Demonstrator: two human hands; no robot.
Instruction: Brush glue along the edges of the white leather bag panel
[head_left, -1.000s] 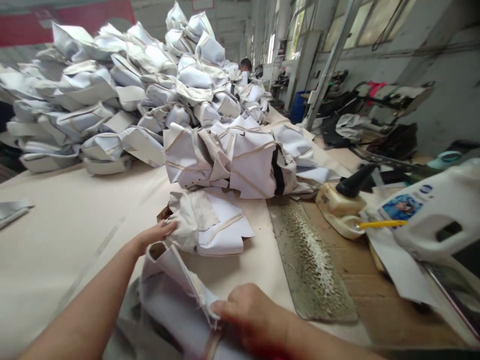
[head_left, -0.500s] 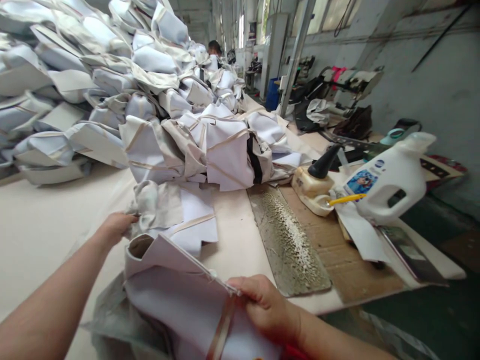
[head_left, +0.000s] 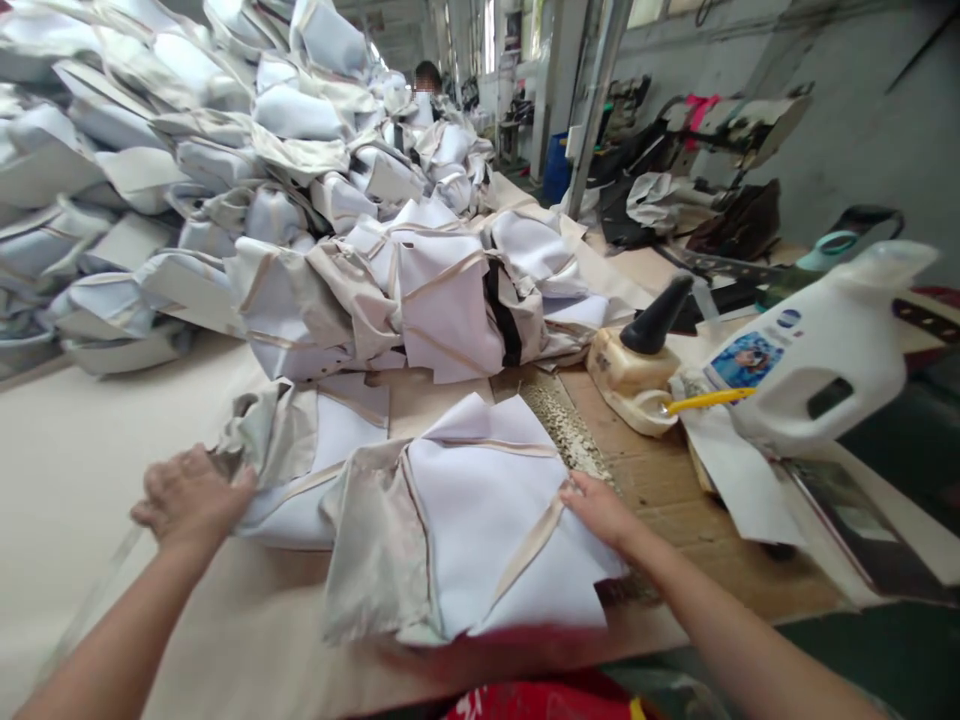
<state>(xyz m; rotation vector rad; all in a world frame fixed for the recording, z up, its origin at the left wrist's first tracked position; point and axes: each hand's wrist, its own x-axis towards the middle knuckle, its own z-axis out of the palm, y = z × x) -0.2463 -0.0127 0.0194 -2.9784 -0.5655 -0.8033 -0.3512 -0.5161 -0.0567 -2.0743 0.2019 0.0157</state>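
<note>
Jug [head_left: 817, 375] label [head_left: 748, 358]: blue picture and logo, writing unreadable.

Both bare forearms reach up from the bottom corners of the frame. The left hand [head_left: 191, 495], at centre left, lies palm down with its fingers curled loosely under. The right hand [head_left: 600, 508], right of centre, is flat, fingers extended toward the upper left.

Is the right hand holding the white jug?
No, the right hand rests on the white fabric piece lying flat on the table, while the white jug lies apart to its right.
</note>
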